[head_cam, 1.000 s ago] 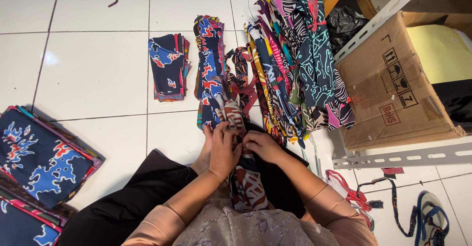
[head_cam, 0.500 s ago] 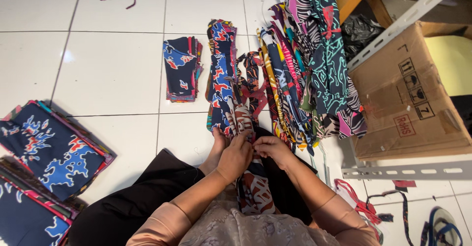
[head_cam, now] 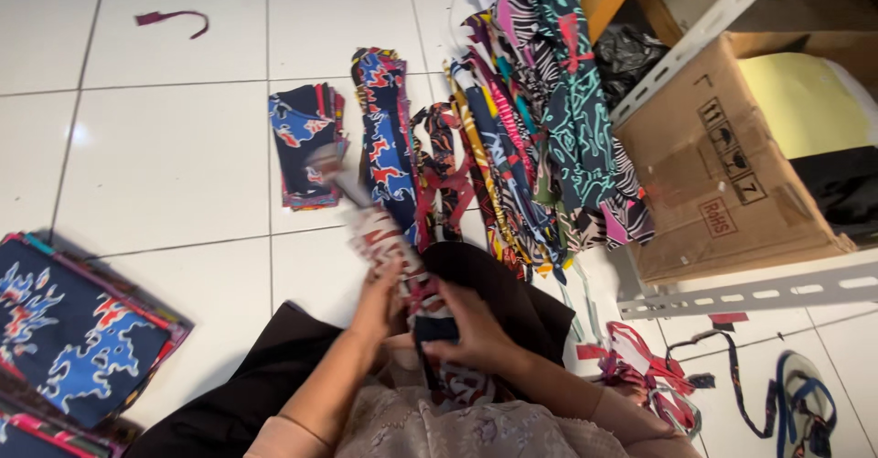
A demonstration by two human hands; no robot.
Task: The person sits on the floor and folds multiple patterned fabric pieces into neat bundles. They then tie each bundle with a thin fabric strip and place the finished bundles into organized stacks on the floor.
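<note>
A person sits on a white tiled floor (head_cam: 165,147) and looks down at both hands. The left hand (head_cam: 380,307) and the right hand (head_cam: 471,334) hold a long strip of patterned cloth (head_cam: 389,243) over the lap. The strip is red, white and dark, and it runs from the hands up and away to the left, where its far end is blurry, so it is hard to tell just where it stops. The left hand's fingers are curled together around the side of the strip. The right hand's fingers are closed on the dark lower part of the strip, close to the body. The two hands are just beside each other with the cloth between them. The person's legs are covered by black cloth (head_cam: 274,366). In front of the hands lie many more long strips (head_cam: 512,138) in a row, blue, red, yellow, black and green, side by side and partly on top of each other. To the left of them sits a small stack of folded blue cloth (head_cam: 302,147). At the far left edge is a bigger pile of blue cloth (head_cam: 73,334) with red and light blue shapes. A brown cardboard box (head_cam: 722,174) lies on the right, under a grey metal bar (head_cam: 750,289). A blue sandal (head_cam: 805,403) lies at the bottom right corner. A small purple scrap (head_cam: 174,21) lies alone at the top left.
</note>
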